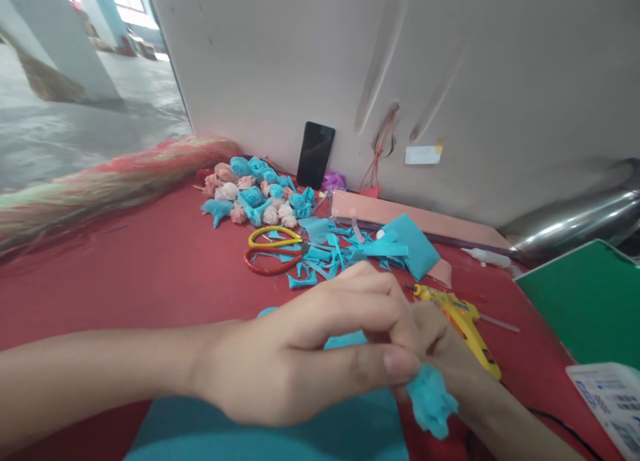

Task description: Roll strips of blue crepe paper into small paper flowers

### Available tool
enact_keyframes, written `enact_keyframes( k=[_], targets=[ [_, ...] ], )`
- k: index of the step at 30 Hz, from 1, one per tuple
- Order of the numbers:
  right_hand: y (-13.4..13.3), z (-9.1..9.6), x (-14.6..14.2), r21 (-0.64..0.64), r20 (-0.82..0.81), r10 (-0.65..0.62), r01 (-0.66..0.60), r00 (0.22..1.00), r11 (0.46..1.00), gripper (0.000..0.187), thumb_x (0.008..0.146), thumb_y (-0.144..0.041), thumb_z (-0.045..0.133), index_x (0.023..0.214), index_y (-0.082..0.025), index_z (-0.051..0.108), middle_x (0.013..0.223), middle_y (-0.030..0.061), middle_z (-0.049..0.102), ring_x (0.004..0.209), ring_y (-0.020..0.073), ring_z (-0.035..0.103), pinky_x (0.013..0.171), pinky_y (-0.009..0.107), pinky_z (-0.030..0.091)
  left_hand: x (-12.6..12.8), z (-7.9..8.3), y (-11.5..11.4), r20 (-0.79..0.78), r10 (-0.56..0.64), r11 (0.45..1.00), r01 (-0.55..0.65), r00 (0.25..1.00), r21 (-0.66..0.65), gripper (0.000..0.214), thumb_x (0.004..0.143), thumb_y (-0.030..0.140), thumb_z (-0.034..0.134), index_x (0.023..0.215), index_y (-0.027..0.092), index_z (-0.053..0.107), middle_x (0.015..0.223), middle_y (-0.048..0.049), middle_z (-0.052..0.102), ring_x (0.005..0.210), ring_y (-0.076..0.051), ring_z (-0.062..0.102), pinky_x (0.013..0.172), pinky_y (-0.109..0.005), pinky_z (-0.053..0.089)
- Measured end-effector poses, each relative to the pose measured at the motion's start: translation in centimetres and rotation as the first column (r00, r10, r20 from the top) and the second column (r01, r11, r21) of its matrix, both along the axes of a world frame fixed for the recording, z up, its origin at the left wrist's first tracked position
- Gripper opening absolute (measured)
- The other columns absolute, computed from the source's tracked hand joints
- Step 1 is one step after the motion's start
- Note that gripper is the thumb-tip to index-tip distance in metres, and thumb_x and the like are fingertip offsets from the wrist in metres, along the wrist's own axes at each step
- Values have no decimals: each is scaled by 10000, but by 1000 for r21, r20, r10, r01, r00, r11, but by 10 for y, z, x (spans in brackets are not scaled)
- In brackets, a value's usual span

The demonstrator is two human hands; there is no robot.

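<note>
My left hand (320,354) reaches across from the left, thumb and fingers pinched together. At its fingertips is a small crumpled blue paper flower (433,401), tilted downward. Behind it, my right hand (435,328) comes in from the lower right; its fingers are mostly hidden by the left hand, so its grip does not show. Beneath the hands lies a large blue paper sheet (320,428). A yellow glue gun (465,324) rests just right of my right hand. Scissors (275,251) with one yellow and one red handle lie beyond, among blue paper scraps (330,248).
Blue, pink and white paper flowers (255,194) are heaped at the back. A phone (315,154) leans on the grey panel (280,61). A pink strip (410,218), a folded blue piece (415,248), a green board (590,301) and a labelled packet (607,401) lie rightward on the red table (190,274).
</note>
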State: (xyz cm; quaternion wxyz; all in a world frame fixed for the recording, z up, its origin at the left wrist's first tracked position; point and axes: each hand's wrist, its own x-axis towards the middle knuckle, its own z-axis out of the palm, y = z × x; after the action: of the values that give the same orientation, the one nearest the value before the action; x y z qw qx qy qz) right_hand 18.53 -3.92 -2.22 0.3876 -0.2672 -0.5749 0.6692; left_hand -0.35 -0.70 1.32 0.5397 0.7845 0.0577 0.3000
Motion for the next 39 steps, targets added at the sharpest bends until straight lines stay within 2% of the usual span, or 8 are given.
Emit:
enact_keyframes(
  k=[4,7,9,15,26,32,35,39],
  targets=[
    [2,0,2,-1,10,27,-27,1000,1000,176,817,-268,684,766,-393,796,811,-73,716,909,149,658,775,276,481,-1,4,-1,-14,8,1000,-8,1000,8,224,950,139,461,729,170,483,836,-7,483,808,-119,473,783,-198,424],
    [5,0,1,30,-49,63,-61,997,998,87,769,-316,748,711,-326,810,730,-8,715,861,179,666,795,274,506,-1,9,-2,-49,-7,1000,7,999,0,250,963,117,410,726,173,467,842,-8,516,829,-118,486,800,-201,415],
    [7,-1,-1,48,-87,67,-63,994,997,99,747,-350,769,678,-294,811,684,18,696,818,189,658,809,283,516,0,11,-2,-66,-11,1000,11,998,-6,244,964,127,398,733,175,461,839,-6,518,842,-119,489,805,-205,405],
    [9,-7,-1,72,-123,65,-56,990,996,113,769,-224,757,736,-320,807,689,-14,645,766,147,602,801,259,494,2,6,-4,-70,44,999,-43,997,15,199,946,186,463,747,180,450,806,3,472,816,-125,466,802,-217,396],
    [7,-5,-1,69,-55,37,-33,998,997,203,793,-397,735,630,-279,766,520,-16,479,716,164,548,705,269,470,0,6,-5,-87,81,996,-77,993,43,215,929,153,466,717,180,450,800,6,460,814,-128,463,883,-225,378],
    [8,0,-4,80,11,4,-5,1000,997,282,794,-438,719,580,-255,736,545,2,544,720,176,592,699,297,489,1,4,-3,-57,65,997,-63,996,44,227,940,132,450,718,176,467,814,4,486,782,-116,467,874,-220,386],
    [9,2,-5,106,40,-3,-2,999,994,324,794,-465,709,552,-249,714,585,19,602,775,194,612,749,322,498,1,7,-1,-70,34,999,-31,997,39,232,937,120,439,714,178,457,813,0,491,789,-117,469,797,-209,402],
    [11,-1,-3,155,52,20,-28,998,987,324,806,-487,689,580,-257,726,561,15,596,823,211,624,814,345,496,0,7,2,-93,19,999,-15,996,43,267,953,127,366,703,186,436,796,-9,491,817,-136,467,803,-227,399]
  ],
)
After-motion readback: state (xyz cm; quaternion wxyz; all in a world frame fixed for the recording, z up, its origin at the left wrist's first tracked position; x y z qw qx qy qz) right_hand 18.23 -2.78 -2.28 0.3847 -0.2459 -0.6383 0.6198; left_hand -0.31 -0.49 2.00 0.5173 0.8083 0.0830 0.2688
